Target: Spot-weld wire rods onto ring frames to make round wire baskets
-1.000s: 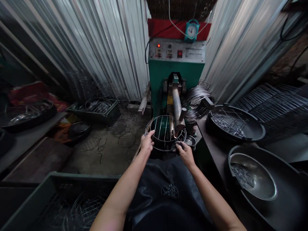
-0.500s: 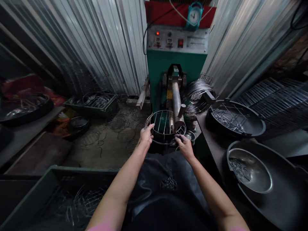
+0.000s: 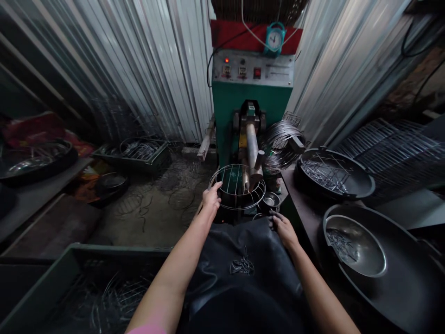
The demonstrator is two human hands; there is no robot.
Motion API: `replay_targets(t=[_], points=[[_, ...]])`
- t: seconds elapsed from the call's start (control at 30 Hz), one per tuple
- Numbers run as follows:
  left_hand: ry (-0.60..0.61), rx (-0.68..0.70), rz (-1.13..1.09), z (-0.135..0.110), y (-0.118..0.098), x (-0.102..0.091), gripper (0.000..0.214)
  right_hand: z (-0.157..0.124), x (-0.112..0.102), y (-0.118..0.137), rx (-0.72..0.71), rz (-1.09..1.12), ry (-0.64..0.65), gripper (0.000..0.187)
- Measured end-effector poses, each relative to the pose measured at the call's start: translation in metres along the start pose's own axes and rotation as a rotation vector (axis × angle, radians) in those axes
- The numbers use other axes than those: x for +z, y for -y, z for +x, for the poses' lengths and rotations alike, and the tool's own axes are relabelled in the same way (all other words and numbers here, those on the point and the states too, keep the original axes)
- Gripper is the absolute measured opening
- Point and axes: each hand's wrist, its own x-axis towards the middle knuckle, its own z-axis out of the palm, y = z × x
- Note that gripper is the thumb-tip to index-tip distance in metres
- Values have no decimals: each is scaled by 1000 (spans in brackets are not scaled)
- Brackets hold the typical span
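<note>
My left hand [image 3: 211, 198] grips the left rim of a round wire rack [image 3: 236, 207], which has two hoops and several straight wires across it. The rack sits around the lower end of the machine's electrode arm [image 3: 252, 144], close to its tip. Apart from the rack, to its lower right, is my right hand [image 3: 284, 228], with darkened fingertips stretched out and nothing visible in them. Below both hands, a small heap of short bent wires [image 3: 242, 266] lies on the dark apron [image 3: 222, 287] over my lap.
The green machine [image 3: 225, 104] stands ahead, its red lamp lit. Beside it hangs a wire coil [image 3: 283, 139]. To the right are a black pan [image 3: 361, 183] with wire pieces and a metal bowl [image 3: 373, 260] inside a larger pan. A green crate [image 3: 45, 283] with wire parts stands left.
My right hand has let go of the rack's right side and moved down and right. My left hand still holds the rack at nearly the same place. The view has shifted slightly.
</note>
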Motion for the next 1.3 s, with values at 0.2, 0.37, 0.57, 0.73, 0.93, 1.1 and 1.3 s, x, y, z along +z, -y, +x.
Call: replay_targets(t=[0.2, 0.37, 0.57, 0.73, 0.93, 1.1, 1.3], points=[[-38, -9, -34, -10, 4, -2, 39, -28, -24, -49, 4, -265, 10, 29], [22, -32, 36, -9, 4, -16, 40, -49, -37, -64, -30, -312, -58, 26], [152, -249, 300, 18, -26, -27, 36, -49, -39, -57, 91, -108, -7, 36], [257, -285, 394, 37, -36, -16, 27, -54, -37, -61, 101, -40, -109, 36], [263, -233, 279, 32, -25, -19, 28, -62, -48, -70, -127, -384, -49, 29], [204, -164, 102, 23, -15, -20, 31, -43, -30, -35, -38, -15, -83, 30], [153, -44, 49, 12, -6, -16, 38, -20, 47, 23, -272, 191, 0, 29]])
